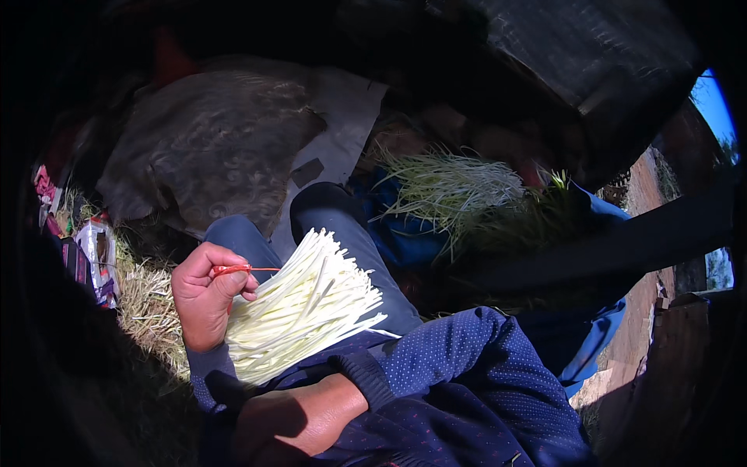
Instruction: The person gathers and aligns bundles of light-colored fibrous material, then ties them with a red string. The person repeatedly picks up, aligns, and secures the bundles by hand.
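My left hand (pixel 204 294) is closed, thumb against curled fingers, pinching a red string (pixel 233 270). One thin end of it stretches right, toward the stalks. A thick bundle of long, thin, pale yellow-white stalks (pixel 299 311) lies slanted across my lap, its even ends pointing up and right. Beside it, my left hand stands at its left edge. Across the front of my body reaches my right arm, in a dotted blue sleeve. My right hand (pixel 292 416) is bent down near the bundle's lower end, partly in shadow; its fingers are hidden.
A heap of loose green-white stalks (pixel 467 187) lies ahead to the right, on blue sheeting (pixel 405 233). Dark patterned cloth (pixel 210 148) spreads beyond my knees. Dry straw (pixel 148 307) covers ground at left, next to a white package (pixel 99 253). A dark beam (pixel 622 245) crosses at right.
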{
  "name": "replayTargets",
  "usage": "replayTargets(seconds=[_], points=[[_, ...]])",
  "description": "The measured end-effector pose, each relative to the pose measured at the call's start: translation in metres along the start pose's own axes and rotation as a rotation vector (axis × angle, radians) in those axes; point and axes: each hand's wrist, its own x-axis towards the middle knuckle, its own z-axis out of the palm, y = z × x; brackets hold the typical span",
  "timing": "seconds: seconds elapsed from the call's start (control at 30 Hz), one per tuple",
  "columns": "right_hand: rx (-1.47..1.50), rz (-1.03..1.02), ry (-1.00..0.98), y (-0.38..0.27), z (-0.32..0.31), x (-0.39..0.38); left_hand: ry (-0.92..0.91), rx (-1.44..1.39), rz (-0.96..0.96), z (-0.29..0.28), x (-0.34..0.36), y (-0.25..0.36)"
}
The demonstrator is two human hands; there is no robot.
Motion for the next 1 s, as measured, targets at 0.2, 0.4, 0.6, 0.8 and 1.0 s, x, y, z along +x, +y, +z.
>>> replayTargets(seconds=[0.2,0.4,0.6,0.8,1.0], points=[[-0.276,-0.317,-0.02,0.036,0.012,0.01,0.028,-0.003,0.002,-0.008,-0.003,-0.002],[-0.228,-0.103,-0.003,-0.02,-0.009,-0.004,0.002,-0.081,-0.07,-0.005,-0.001,0.002],[-0.646,0.271,0.151,-0.072,-0.075,-0.013,0.046,-0.085,-0.122,0.0,-0.006,0.006],[-1.067,0.283,0.675,-0.076,-0.117,-0.017,0.044,-0.099,-0.146,0.0,-0.005,0.004],[-1.202,0.213,0.508,-0.057,-0.133,-0.007,-0.047,-0.146,-0.091,0.004,-0.002,-0.013]])
